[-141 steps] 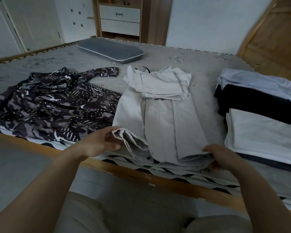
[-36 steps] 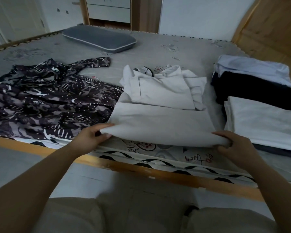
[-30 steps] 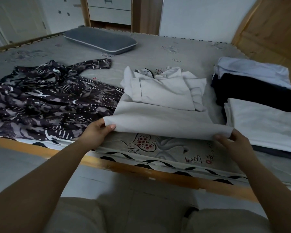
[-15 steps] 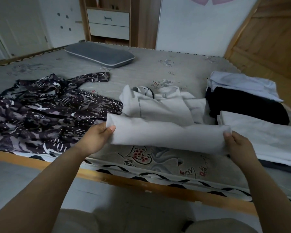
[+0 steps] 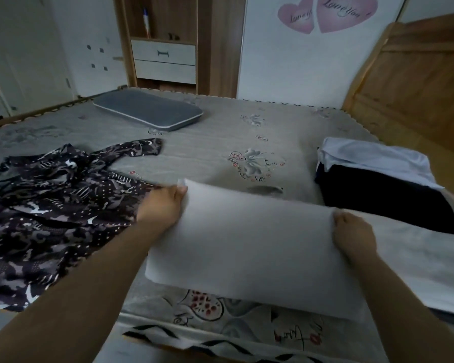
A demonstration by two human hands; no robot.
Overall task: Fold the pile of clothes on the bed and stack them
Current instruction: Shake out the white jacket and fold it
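Two hands (image 5: 163, 208) gripping folded shirt (image 5: 252, 247), patterned garment (image 5: 50, 205) left, stack (image 5: 383, 189) right

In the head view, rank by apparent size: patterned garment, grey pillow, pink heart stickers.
1. patterned garment, clearly largest, though nearest the camera.
2. grey pillow.
3. pink heart stickers, cut off by the frame's top, so unsure.

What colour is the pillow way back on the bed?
Dark grey-blue with a pale edge, seen in the head view: pillow.

folded shirt (image 5: 249, 239) lifted off bed (image 5: 220, 127)
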